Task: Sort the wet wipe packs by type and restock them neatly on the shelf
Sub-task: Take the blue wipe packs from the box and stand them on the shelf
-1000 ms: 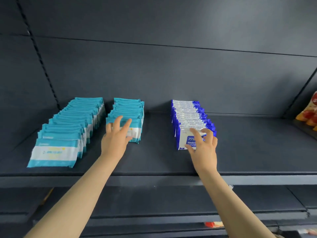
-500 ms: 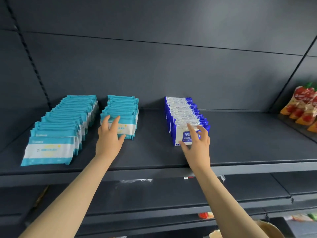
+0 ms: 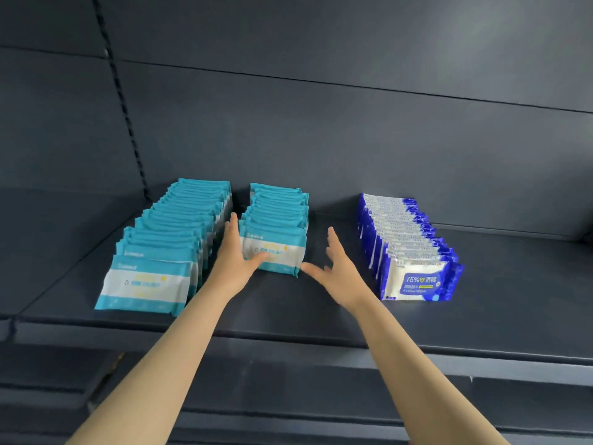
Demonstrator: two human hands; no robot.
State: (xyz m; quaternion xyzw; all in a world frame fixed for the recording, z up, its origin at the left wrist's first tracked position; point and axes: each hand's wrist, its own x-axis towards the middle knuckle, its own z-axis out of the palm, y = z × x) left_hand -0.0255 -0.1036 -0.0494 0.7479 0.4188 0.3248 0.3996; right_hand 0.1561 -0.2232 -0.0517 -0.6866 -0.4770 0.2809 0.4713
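- On the shelf, squaring up the short teal row of wet wipe packs. Judged from the layout, a late tidying step, with sorting by type seemingly done.
- With the left hand: open, fingers straight along the row's left flank, thumb laid across the face of the front pack. Pressing rather than gripping, holding nothing.
- With the right hand: open and spread, palm turned toward the row's right flank, thumb close to the front pack's lower right corner. Blurred, so impossible to tell whether touching; holding nothing.
- Next, probably: closing both palms on the two flanks and nudging the packs into one straight file, gently enough not to topple the leaning packs or shove them into the neighbours.
- Just left of the left hand, the long teal row: same design, leaning back in a shingled file, reaching nearer the shelf's front edge than the short one.
- Well to the right, the blue-and-white row: front pack printed "75%", standing apart from both teal rows.
- Soft, glossy film packs throughout: teal bands above and below a white panel on one type, blue side edges round a white face on the other. Likely to slip and bulge under pressure.
- Behind, a dark back panel.
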